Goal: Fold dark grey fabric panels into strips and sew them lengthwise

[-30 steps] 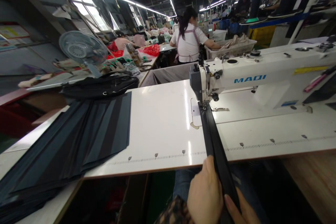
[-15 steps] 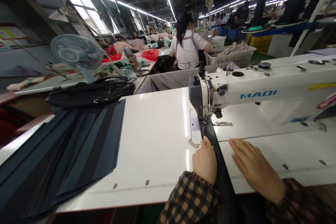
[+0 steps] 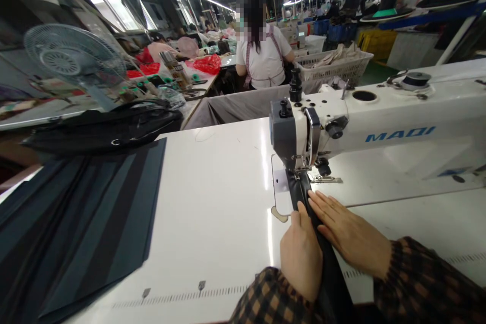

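A long black strip of leather-like material (image 3: 332, 283) runs from the table's front edge up under the presser foot of a white sewing machine (image 3: 402, 111). My left hand (image 3: 301, 250) is closed on the strip's left side, index finger pointing toward the needle area; its curled fingers are partly hidden. On the other side, my right hand (image 3: 347, 228) lies flat with fingers stretched out, the fingertips touching the strip's right edge just in front of the foot. The needle itself is too small to make out.
Dark blue fabric panels (image 3: 125, 212) are stacked on the left of the white table (image 3: 212, 202), with a black bag (image 3: 110, 129) behind them. Farther back are a fan (image 3: 72, 58), a seated co-worker in a white top (image 3: 266, 63) and a white basket (image 3: 334, 68).
My right hand has moved left from the table onto the strip's edge. My left hand stays on the strip. The view has shifted closer to the machine.
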`<state>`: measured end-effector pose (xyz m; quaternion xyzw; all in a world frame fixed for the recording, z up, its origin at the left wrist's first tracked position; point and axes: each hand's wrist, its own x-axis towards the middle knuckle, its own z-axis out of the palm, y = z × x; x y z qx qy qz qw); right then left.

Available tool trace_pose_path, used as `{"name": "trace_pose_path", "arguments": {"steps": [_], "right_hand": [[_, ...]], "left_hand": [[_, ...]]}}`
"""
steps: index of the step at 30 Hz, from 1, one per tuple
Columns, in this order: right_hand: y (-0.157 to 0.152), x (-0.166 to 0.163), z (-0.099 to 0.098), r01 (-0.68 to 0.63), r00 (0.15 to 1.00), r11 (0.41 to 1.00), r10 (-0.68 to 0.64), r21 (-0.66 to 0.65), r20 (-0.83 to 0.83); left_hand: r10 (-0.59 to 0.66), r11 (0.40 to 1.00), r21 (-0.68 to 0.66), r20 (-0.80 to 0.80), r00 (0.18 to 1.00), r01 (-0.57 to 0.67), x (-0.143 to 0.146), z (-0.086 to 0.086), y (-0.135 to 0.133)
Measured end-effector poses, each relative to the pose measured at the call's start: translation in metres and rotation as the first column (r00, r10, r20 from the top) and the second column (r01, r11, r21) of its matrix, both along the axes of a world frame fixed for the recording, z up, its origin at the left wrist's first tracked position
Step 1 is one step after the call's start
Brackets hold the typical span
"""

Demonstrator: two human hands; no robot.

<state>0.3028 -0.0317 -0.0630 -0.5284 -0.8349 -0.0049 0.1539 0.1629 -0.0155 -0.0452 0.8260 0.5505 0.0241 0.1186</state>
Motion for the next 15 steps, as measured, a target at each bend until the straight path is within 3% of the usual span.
{"name": "trace_pose_path", "arguments": {"steps": [7,15], "right_hand": [[0.0,0.0,0.007,-0.103,0.994,0.993,0.102,-0.061,-0.028],[-0.006,-0.005,0.0,-0.086,0.995,0.996,0.085,0.007,0.055]], "left_hand": [[-0.008,0.998,-0.055,0.035,0.999,0.009,-0.002,0.008,0.002],[-0.123,0.985,-0.099,0.171,0.978,0.141,-0.011,0.025,0.019]]}}
